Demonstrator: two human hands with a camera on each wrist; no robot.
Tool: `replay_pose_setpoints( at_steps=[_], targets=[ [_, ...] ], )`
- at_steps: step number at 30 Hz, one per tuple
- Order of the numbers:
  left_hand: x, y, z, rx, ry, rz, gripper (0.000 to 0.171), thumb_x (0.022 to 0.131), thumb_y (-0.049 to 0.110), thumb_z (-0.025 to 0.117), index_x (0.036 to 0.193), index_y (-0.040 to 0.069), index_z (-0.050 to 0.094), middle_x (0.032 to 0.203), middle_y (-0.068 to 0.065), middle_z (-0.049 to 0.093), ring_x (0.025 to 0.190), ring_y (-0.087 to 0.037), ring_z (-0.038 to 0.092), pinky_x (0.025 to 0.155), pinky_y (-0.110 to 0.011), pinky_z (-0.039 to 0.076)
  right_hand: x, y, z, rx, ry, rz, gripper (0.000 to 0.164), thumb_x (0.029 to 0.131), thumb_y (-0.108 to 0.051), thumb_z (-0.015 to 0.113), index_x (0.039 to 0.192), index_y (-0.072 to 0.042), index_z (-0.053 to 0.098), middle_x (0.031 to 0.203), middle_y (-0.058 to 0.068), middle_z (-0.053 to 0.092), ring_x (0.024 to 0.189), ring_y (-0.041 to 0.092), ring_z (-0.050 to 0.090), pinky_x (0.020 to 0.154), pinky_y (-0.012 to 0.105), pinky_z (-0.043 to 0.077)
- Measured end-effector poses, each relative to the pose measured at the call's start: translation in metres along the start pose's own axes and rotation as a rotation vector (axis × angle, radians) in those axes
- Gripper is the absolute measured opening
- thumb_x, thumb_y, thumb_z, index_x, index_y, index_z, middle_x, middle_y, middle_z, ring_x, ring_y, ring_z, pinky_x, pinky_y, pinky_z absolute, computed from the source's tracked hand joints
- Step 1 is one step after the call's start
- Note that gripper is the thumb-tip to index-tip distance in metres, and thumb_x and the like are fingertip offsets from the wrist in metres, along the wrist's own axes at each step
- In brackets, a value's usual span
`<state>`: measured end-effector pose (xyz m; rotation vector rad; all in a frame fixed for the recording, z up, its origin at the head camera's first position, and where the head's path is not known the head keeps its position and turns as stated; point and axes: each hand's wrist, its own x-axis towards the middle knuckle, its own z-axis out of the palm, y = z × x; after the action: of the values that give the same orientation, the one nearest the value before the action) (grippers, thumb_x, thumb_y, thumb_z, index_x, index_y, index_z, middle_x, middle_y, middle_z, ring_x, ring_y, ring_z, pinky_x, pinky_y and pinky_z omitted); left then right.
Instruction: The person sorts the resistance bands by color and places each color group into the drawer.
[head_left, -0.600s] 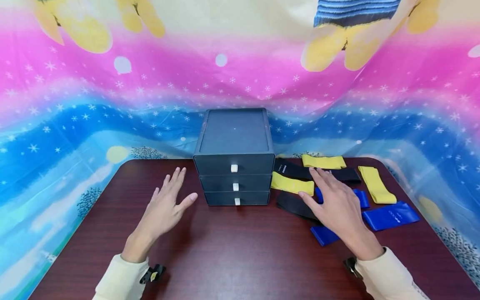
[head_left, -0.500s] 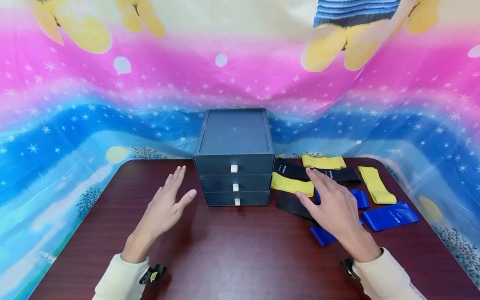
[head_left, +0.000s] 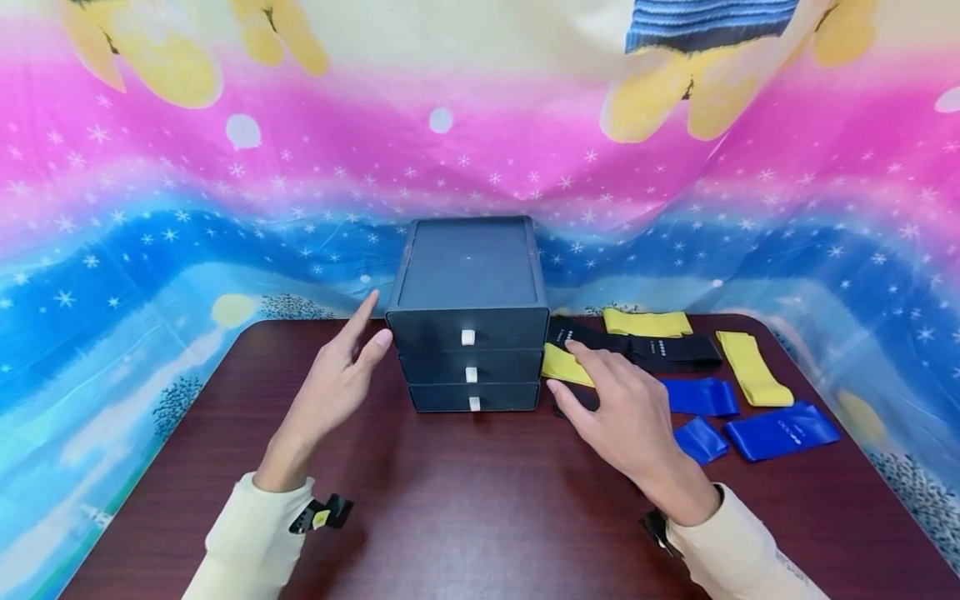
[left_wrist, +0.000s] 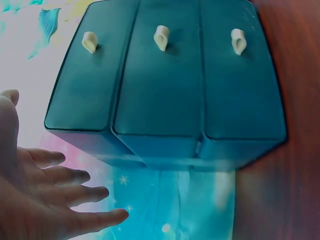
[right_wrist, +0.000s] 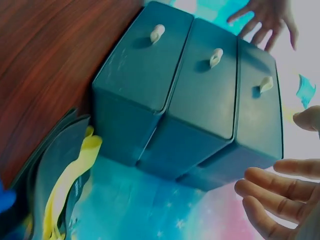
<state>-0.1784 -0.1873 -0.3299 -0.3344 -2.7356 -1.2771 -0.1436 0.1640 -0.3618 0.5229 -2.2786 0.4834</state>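
A dark grey three-drawer box point(head_left: 468, 329) stands at the back middle of the table, its drawers closed. Each drawer has a small white pull tab point(head_left: 468, 337). Beside the box's left side is my left hand point(head_left: 333, 383), fingers extended and holding nothing; the left wrist view shows its spread fingers point(left_wrist: 75, 195) apart from the box. My right hand point(head_left: 626, 412) hovers to the right of the box with relaxed fingers, also holding nothing. In the head view it overlaps a yellow band point(head_left: 564, 367) and a black band point(head_left: 577, 395).
More flat bands lie at the right: a black band point(head_left: 675, 352), a yellow band point(head_left: 752, 369) near the table's right edge, another yellow band point(head_left: 647, 322) at the back, and a blue band point(head_left: 782, 431). A printed cloth point(head_left: 480, 150) hangs behind the table point(head_left: 465, 517).
Both hands have moved inward toward the drawer box, the left one also going farther forward. The box and the bands have stayed where they were.
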Motion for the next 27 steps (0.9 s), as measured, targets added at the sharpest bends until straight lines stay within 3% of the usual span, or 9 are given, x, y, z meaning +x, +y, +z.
replay_pose_setpoints(
  at_steps=[6, 15, 22, 27],
  targets=[
    [0.015, 0.011, -0.001, -0.104, -0.023, -0.017, 0.062, 0.108, 0.061, 0.042, 0.163, 0.051, 0.017, 0.175, 0.007, 0.018, 0.160, -0.029, 0.028, 0.125, -0.061, 0.028, 0.009, -0.014, 0.006, 0.086, 0.005, -0.029, 0.053, 0.085, -0.028, 0.086, 0.132, -0.009, 0.072, 0.107, 0.013, 0.079, 0.086, 0.027, 0.075, 0.056, 0.037, 0.057],
    [0.039, 0.012, -0.001, -0.199, -0.050, -0.008, 0.063, 0.108, 0.058, 0.044, 0.166, 0.042, 0.023, 0.174, 0.009, 0.018, 0.161, -0.019, 0.022, 0.128, -0.054, 0.024, 0.025, -0.036, 0.017, 0.239, -0.057, -0.026, 0.051, 0.089, -0.026, 0.084, 0.134, -0.008, 0.070, 0.100, 0.010, 0.078, 0.078, 0.017, 0.070, 0.057, 0.027, 0.050],
    [0.052, 0.009, -0.001, -0.244, -0.074, -0.022, 0.061, 0.110, 0.053, 0.045, 0.166, 0.043, 0.023, 0.175, 0.008, 0.015, 0.162, -0.020, 0.018, 0.128, -0.057, 0.022, 0.036, -0.049, 0.032, 0.345, -0.082, -0.006, 0.046, 0.092, -0.024, 0.082, 0.133, -0.008, 0.070, 0.099, 0.008, 0.077, 0.089, 0.020, 0.072, 0.074, 0.037, 0.060],
    [0.061, 0.003, 0.000, -0.326, -0.092, -0.020, 0.058, 0.111, 0.044, 0.047, 0.165, 0.044, 0.026, 0.175, 0.007, 0.017, 0.163, -0.017, 0.016, 0.128, -0.058, 0.020, 0.045, -0.055, 0.042, 0.421, -0.117, 0.022, 0.042, 0.093, -0.020, 0.081, 0.132, -0.009, 0.070, 0.097, 0.007, 0.076, 0.088, 0.018, 0.070, 0.075, 0.039, 0.060]
  ],
)
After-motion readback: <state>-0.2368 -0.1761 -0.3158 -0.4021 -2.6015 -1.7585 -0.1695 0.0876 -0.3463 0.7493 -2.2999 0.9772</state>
